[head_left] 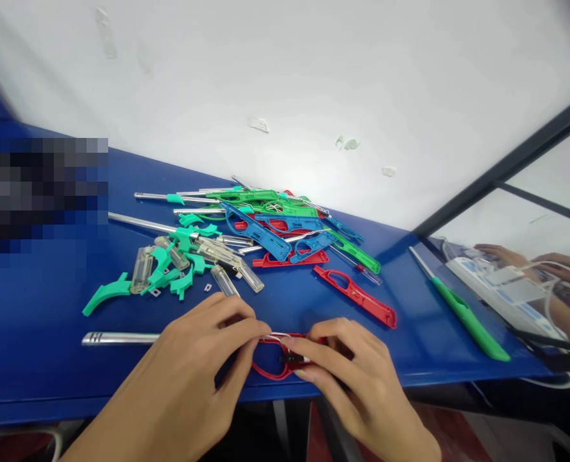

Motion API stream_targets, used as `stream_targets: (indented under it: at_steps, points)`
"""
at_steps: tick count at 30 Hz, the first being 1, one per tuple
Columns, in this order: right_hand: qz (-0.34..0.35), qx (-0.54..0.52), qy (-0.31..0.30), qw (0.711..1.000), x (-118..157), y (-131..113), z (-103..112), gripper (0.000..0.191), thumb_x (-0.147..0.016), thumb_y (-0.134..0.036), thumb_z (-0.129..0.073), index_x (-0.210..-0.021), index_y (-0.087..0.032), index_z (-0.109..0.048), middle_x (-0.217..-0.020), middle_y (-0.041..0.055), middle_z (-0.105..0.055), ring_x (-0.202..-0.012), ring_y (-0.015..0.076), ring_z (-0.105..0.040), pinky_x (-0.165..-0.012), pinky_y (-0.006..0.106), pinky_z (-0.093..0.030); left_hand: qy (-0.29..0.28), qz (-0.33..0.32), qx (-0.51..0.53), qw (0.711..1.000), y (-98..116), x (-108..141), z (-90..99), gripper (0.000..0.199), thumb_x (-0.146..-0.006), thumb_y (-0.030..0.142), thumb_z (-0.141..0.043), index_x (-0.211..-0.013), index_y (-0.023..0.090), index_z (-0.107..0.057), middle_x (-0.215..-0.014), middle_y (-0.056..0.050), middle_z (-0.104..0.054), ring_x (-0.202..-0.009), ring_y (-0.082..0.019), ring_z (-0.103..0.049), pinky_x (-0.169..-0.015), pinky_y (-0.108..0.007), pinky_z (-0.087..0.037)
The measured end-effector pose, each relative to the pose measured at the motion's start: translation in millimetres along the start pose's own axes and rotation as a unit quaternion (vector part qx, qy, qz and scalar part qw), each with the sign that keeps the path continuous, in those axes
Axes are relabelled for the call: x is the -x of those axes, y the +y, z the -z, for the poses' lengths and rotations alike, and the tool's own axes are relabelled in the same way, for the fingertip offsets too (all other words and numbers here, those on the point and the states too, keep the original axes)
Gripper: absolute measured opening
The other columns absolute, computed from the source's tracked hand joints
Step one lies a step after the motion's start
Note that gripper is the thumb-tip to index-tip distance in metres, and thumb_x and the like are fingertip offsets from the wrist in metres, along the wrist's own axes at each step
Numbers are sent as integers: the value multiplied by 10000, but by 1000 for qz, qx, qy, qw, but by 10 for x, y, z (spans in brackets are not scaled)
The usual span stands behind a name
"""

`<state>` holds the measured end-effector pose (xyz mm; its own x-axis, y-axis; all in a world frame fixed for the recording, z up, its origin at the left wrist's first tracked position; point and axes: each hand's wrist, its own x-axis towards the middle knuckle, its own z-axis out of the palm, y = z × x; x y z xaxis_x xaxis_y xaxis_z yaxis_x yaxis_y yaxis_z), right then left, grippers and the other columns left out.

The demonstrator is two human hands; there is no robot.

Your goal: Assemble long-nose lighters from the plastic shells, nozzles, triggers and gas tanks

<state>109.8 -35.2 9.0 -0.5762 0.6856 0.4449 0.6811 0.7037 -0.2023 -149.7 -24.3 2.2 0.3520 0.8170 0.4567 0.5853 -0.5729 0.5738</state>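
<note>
A red lighter half-shell (269, 373) lies near the table's front edge, its open inside facing up and its trigger ring showing. My left hand (202, 359) pinches its tube end, fingertips on a thin white wire (279, 334). Closed around the handle part is my right hand (354, 372), thumb and fingertips beside a small black-and-white part (289, 359) that looks like an igniter. A silver metal tube (121, 338) sticks out to the left from under my left hand. The handle's far end is hidden by my right fingers.
Behind my hands are piled blue (258, 232), green and red shells with metal tubes. Teal trigger pieces (106, 294) and clear fuel tanks (142, 269) lie to the left. A loose red shell (356, 295) and a green lighter (467, 314) lie right, near a power strip (506, 289) and another person's hands.
</note>
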Motion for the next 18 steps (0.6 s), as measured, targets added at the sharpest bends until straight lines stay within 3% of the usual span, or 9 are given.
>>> stream_targets:
  at_steps: [5, 9, 18]
  points:
    - [2, 16, -15, 1000, -8, -6, 7, 400, -1195, -382, -507, -1573, -303, -613, -1066, 31, -725, -871, 173, -693, -769, 334, -553, -2, 5, 10, 1000, -1, 3, -14, 311, -1087, 156, -477, -1023, 297, -747, -1090, -29, -753, -1013, -213, -760, -848, -325, -620]
    - [-6, 10, -21, 1000, -11, -4, 6, 362, -1190, -384, -520, -1515, -354, -676, -1046, 27, -688, -808, 162, -632, -713, 311, -528, -7, 9, 8, 1000, -2, 2, -22, 323, -1094, 166, -457, -1012, 297, -741, -1081, -34, -748, -1037, -226, -758, -836, -326, -623]
    - [-11, -11, -15, 1000, 7, 7, 8, 323, -1178, -372, -556, -1454, -347, -722, -1050, 31, -689, -797, 160, -618, -716, 312, -526, 1, 7, 14, 1000, -6, -9, 10, 311, -1085, 164, -473, -1008, 289, -746, -1046, -32, -756, -962, -214, -764, -807, -317, -617]
